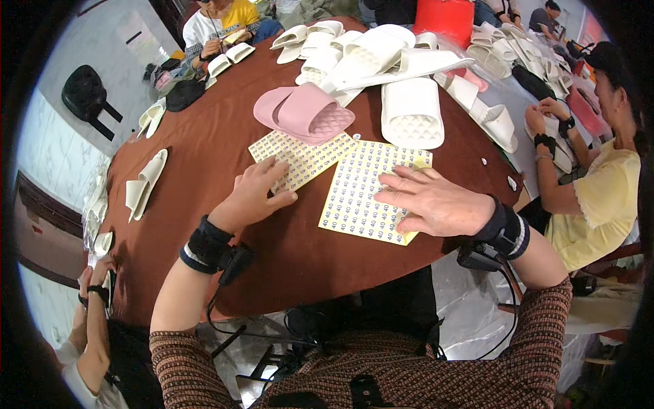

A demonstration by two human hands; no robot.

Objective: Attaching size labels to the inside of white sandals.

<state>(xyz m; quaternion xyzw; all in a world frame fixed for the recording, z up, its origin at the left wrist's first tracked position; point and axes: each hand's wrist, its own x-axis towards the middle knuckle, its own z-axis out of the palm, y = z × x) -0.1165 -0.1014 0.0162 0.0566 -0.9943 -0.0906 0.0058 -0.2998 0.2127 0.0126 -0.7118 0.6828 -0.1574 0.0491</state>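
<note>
Two yellow-edged sheets of small printed stickers lie on the brown cloth in front of me. My left hand (255,189) rests over the lower left edge of the left sheet (310,158), its fingers stretched and its thumb apart. On the larger right sheet (354,187) lies my right hand (436,202), flat with fingers spread, covering part of its right side. Just beyond the left sheet, touching it, is a pink slipper (300,112). A white slipper (412,112) with a quilted insole sits past the right sheet. Neither hand holds anything visible.
White slippers (371,51) are heaped at the table's far side, before a red container (443,20). A pale slipper (145,184) lies to the left. Other people sit around the table, one in a yellow top (599,198) at the right. Wrist cables hang below my arms.
</note>
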